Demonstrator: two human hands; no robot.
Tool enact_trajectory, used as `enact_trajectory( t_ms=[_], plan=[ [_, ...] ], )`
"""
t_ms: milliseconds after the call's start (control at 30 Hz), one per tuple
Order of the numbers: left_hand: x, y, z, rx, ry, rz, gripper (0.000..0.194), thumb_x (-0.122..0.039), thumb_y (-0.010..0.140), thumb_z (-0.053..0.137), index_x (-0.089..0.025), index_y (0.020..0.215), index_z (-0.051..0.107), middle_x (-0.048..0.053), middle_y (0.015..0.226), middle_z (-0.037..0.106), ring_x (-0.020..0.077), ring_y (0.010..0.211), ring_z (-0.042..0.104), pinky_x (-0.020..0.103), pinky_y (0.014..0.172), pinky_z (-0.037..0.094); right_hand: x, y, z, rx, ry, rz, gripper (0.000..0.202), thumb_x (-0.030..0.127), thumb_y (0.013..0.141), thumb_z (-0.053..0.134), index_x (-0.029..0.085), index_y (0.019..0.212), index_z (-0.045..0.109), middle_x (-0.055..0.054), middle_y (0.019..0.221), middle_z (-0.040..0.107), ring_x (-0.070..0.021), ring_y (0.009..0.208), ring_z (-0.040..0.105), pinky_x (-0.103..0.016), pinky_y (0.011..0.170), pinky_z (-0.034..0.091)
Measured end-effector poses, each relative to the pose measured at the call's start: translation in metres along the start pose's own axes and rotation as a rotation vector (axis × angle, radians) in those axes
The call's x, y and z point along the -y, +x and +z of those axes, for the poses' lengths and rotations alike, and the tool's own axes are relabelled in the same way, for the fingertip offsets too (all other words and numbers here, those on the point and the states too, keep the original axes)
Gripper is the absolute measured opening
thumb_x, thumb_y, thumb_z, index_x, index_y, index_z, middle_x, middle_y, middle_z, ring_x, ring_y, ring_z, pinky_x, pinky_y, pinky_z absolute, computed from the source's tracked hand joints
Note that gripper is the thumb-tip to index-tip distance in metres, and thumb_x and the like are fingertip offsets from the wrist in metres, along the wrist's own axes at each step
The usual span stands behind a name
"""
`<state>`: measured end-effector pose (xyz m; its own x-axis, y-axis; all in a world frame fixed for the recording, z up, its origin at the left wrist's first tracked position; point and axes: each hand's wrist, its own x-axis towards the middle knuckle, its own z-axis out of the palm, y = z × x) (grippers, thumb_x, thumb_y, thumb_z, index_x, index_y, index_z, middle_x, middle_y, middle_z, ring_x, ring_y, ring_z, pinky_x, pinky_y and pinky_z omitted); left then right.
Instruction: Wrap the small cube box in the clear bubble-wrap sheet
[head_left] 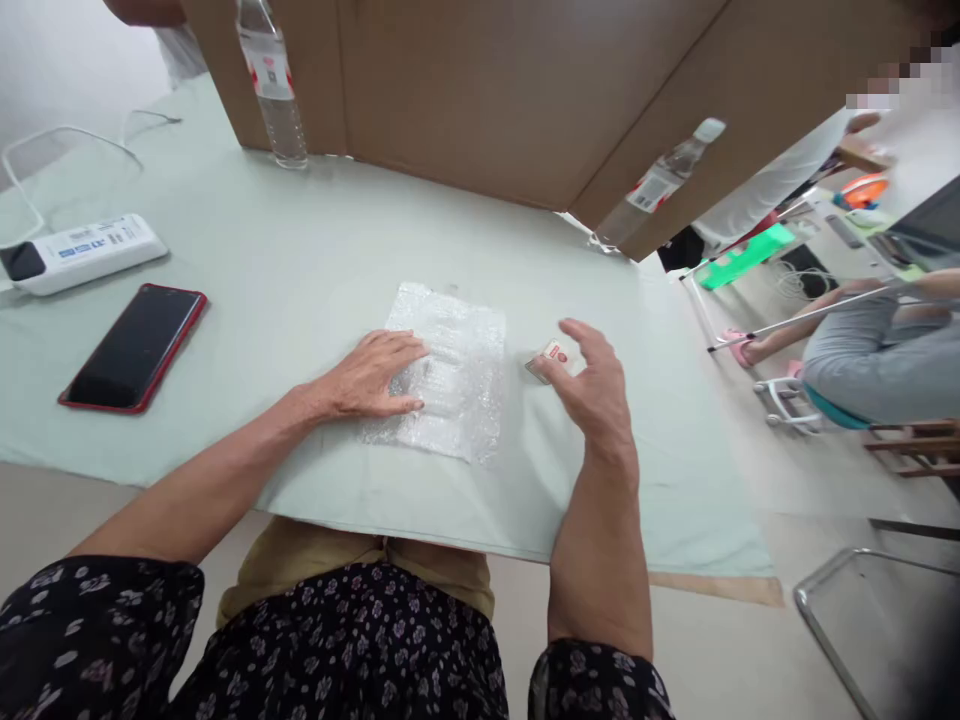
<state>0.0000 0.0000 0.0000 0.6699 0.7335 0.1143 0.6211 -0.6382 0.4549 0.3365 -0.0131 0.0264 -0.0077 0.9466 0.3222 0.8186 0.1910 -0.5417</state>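
A sheet of clear bubble wrap [457, 380] lies flat on the pale green tablecloth [300, 270], in front of me. My left hand [375, 375] rests with spread fingers on its left part. To the right of the wrap is a small box [553, 352] with a white and red label. My right hand [596, 385] is at this box, thumb and fingers apart around it; the thumb overlaps the box's lower edge. Whether the fingers press on the box is not clear.
A phone [135, 345] in a red case and a white power strip [90, 252] lie at the left. Water bottles [276, 95] [660, 185] stand by a large cardboard panel [480, 90] at the back. A person sits beyond the right edge; a metal chair frame [832, 640] is lower right.
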Motion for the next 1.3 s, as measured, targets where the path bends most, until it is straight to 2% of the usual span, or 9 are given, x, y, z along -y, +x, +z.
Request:
enact_trajectory(
  t_ms=[100, 200, 400, 500, 600, 733, 1100, 1200, 1300],
  plan=[
    [0.000, 0.000, 0.003, -0.059, -0.019, -0.001, 0.063, -0.051, 0.087, 0.063, -0.023, 0.143, 0.053, 0.013, 0.148, 0.058, 0.0369, 0.148, 0.041, 0.056, 0.121, 0.031, -0.024, 0.001, -0.003, 0.001, -0.130, 0.232, 0.070, 0.050, 0.075, 0.075, 0.019, 0.135, 0.059, -0.020, 0.142, 0.060, -0.0416, 0.133, 0.054, -0.068, 0.111, 0.039],
    [0.000, 0.000, 0.007, -0.049, -0.013, -0.017, 0.061, -0.050, 0.089, 0.061, -0.021, 0.141, 0.053, 0.013, 0.148, 0.059, 0.0365, 0.147, 0.042, 0.055, 0.120, 0.032, -0.029, 0.002, -0.004, 0.091, -0.145, 0.306, 0.052, 0.043, 0.074, 0.073, 0.018, 0.118, 0.065, -0.017, 0.118, 0.072, -0.0382, 0.112, 0.065, -0.062, 0.100, 0.047],
    [-0.004, -0.001, 0.009, 0.002, 0.017, -0.022, 0.067, -0.054, 0.088, 0.062, -0.021, 0.145, 0.049, 0.014, 0.152, 0.053, 0.0359, 0.149, 0.038, 0.053, 0.123, 0.027, 0.024, 0.000, 0.008, 0.001, 0.203, 0.145, 0.039, 0.037, 0.073, 0.073, 0.023, 0.108, 0.066, -0.006, 0.108, 0.075, -0.0258, 0.099, 0.067, -0.047, 0.098, 0.051],
    [-0.006, 0.000, 0.007, 0.007, 0.009, -0.032, 0.071, -0.056, 0.087, 0.063, -0.020, 0.146, 0.048, 0.015, 0.153, 0.052, 0.0365, 0.148, 0.039, 0.053, 0.122, 0.028, 0.052, -0.006, 0.026, 0.102, 0.320, -0.024, 0.040, 0.038, 0.075, 0.074, 0.024, 0.112, 0.067, -0.005, 0.114, 0.075, -0.0250, 0.103, 0.067, -0.045, 0.101, 0.049],
    [-0.006, 0.001, 0.005, 0.006, -0.001, -0.032, 0.070, -0.055, 0.087, 0.064, -0.022, 0.146, 0.047, 0.014, 0.151, 0.054, 0.0358, 0.146, 0.041, 0.053, 0.121, 0.029, 0.066, -0.012, 0.046, 0.277, 0.204, -0.118, 0.041, 0.035, 0.077, 0.074, 0.022, 0.115, 0.068, -0.008, 0.116, 0.076, -0.0287, 0.105, 0.067, -0.049, 0.102, 0.046],
    [-0.006, 0.001, 0.005, 0.017, 0.004, -0.034, 0.070, -0.053, 0.086, 0.065, -0.021, 0.145, 0.046, 0.014, 0.151, 0.053, 0.0355, 0.146, 0.041, 0.053, 0.122, 0.028, 0.065, -0.015, 0.061, 0.373, 0.079, -0.139, 0.044, 0.034, 0.081, 0.072, 0.023, 0.122, 0.066, -0.009, 0.119, 0.075, -0.0307, 0.105, 0.067, -0.050, 0.098, 0.045],
    [-0.008, 0.001, 0.003, 0.041, 0.004, -0.048, 0.072, -0.052, 0.085, 0.066, -0.019, 0.146, 0.045, 0.014, 0.152, 0.052, 0.0362, 0.147, 0.039, 0.052, 0.123, 0.027, 0.058, -0.018, 0.071, 0.306, 0.071, -0.163, 0.045, 0.034, 0.081, 0.074, 0.023, 0.124, 0.065, -0.008, 0.118, 0.076, -0.0299, 0.104, 0.068, -0.048, 0.095, 0.048],
    [-0.007, 0.000, 0.002, 0.033, -0.007, -0.036, 0.072, -0.052, 0.085, 0.065, -0.020, 0.146, 0.046, 0.014, 0.152, 0.053, 0.0360, 0.146, 0.041, 0.052, 0.122, 0.028, 0.057, -0.015, 0.064, 0.343, 0.076, -0.198, 0.048, 0.035, 0.082, 0.074, 0.024, 0.127, 0.062, -0.010, 0.124, 0.073, -0.0301, 0.106, 0.068, -0.049, 0.097, 0.047],
    [-0.005, 0.000, 0.002, 0.012, -0.022, -0.030, 0.072, -0.054, 0.084, 0.065, -0.019, 0.145, 0.047, 0.015, 0.150, 0.054, 0.0359, 0.144, 0.043, 0.052, 0.121, 0.029, 0.059, -0.013, 0.045, 0.270, 0.117, -0.236, 0.044, 0.038, 0.083, 0.076, 0.024, 0.122, 0.062, -0.010, 0.127, 0.070, -0.0265, 0.099, 0.067, -0.047, 0.095, 0.047]
  ],
)
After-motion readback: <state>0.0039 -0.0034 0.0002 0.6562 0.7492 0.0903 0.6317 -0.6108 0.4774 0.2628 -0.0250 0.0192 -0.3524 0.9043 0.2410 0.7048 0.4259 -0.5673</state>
